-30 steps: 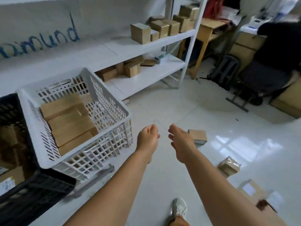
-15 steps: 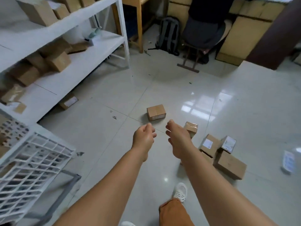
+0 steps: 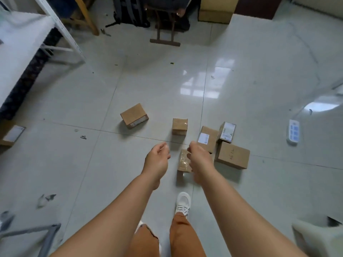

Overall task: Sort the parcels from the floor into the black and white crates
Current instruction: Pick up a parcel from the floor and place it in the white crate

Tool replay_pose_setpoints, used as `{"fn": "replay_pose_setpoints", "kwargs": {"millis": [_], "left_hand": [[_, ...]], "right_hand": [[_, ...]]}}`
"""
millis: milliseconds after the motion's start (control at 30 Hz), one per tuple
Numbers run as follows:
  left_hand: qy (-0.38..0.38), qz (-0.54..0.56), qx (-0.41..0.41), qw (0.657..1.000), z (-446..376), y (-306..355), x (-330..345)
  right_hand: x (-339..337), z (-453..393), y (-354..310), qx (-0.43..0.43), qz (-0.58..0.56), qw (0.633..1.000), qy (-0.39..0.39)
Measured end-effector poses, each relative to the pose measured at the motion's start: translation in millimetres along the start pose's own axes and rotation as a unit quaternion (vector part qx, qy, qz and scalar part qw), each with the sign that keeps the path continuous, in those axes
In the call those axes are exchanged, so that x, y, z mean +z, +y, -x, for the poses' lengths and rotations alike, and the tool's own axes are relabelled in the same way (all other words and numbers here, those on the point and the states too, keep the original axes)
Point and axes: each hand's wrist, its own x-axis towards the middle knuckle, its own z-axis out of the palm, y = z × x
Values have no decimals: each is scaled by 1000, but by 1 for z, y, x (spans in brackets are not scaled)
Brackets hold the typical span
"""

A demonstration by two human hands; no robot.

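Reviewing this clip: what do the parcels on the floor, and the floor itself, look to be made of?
The parcels look like plain brown corrugated cardboard, matte; the small one carries glossy clear tape, and others bear white paper labels. The floor appears to be glazed ceramic or porcelain tile: pale, with grout lines and a mirror-like window reflection.

Matt brown cardboard parcels (image 3: 134, 115), some under shiny clear tape, on glossy pale floor tiles (image 3: 74, 101).

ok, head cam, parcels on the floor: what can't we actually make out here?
- Taped parcel: right hand covers its right side.
- Labels on flat parcel and upright parcel: too small to read.
- Parcel at left edge: cut off.
- Crates: out of frame.
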Motion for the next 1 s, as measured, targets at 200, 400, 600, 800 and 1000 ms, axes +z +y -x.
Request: {"fn": "replay_pose_setpoints", "kwargs": {"millis": [200, 400, 600, 800, 1000], "left_hand": [[-24, -91, -20, 995, -66, -36, 44], [-51, -200, -19, 978, -147, -87, 69], [-135, -343, 11, 930, -236, -153, 91], [-189, -455, 66, 868, -320, -198, 120], [-231, -496, 82, 833, -385, -234, 141]], "right_hand": [[-20, -81, 44, 47, -44, 998, 30], [-17, -165, 100, 110, -82, 989, 60], [-6, -252, 167, 195, -111, 970, 96], [18, -324, 224, 245, -120, 956, 107], [47, -385, 254, 288, -158, 937, 121]]}}
